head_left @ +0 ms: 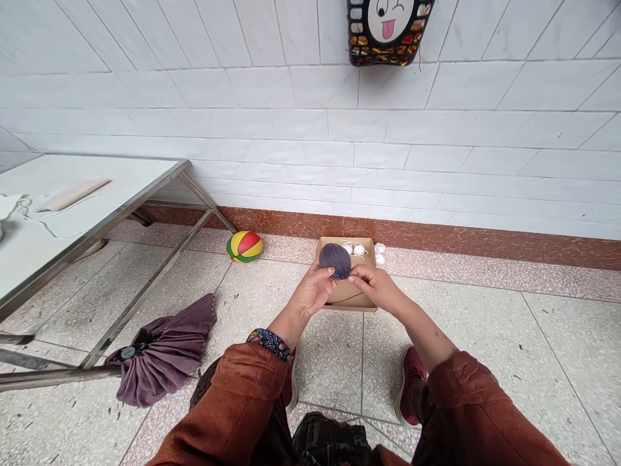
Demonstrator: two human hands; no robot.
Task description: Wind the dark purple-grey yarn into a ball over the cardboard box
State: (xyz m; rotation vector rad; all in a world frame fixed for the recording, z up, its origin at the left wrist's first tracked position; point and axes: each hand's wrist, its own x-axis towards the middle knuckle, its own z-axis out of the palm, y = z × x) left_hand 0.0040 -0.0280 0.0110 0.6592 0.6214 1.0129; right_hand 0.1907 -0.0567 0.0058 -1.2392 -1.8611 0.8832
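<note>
My left hand (313, 291) holds a grey-purple ball of yarn (334, 259) up in front of me, fingers wrapped under it. My right hand (376, 285) pinches the yarn strand right beside the ball, fingertips touching it. Both hands hover over a shallow cardboard box (347, 294) on the tiled floor. A thin dark strand lies across the box bottom, and small white balls (353, 248) sit at its far end.
A folded purple umbrella (162, 353) lies on the floor at left, beside a metal-framed white table (72, 213). A red, yellow and green ball (244, 246) rests by the wall. A black basket (388, 32) hangs on the white tiles. My feet flank the box.
</note>
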